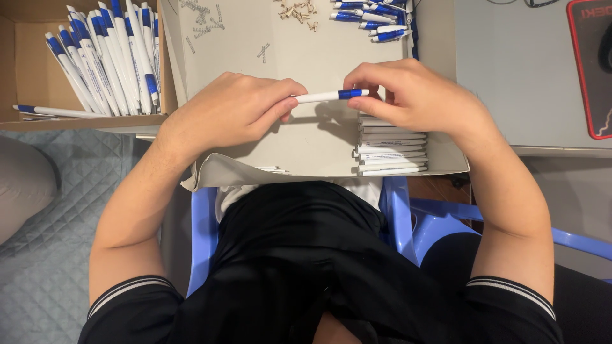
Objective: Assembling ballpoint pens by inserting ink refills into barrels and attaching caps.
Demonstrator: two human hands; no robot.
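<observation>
Dead centre of the view, a slim white plastic pen with a blue grip band (330, 95) is held level between both hands, just above a shallow grey cardboard tray (319, 143) that sits across the person's lap. The left hand (233, 108) pinches the white end with thumb and fingertips closed tight on it, and the right hand (414, 95) has its fingers curled over the blue end, so both hands are clamped on the same pen. Right under the right hand, at about 4 o'clock from the pen, there's a neat stack of plain white pen barrels (390, 150) lying in the tray. Up at 12 o'clock is a scatter of small metal springs (203, 16) and a little pile of tan bits (298, 11), probably pen tips, but they're too small to call. At 1 o'clock lies a loose heap of finished blue and white pens (376, 16). Over at 10 o'clock a brown cardboard box (25, 64) holds a leaning row of more white and blue pens (105, 57). The grey counter (510, 70) runs off at 2 o'clock, and the blue plastic chair (398, 216) shows at 6 o'clock.
</observation>
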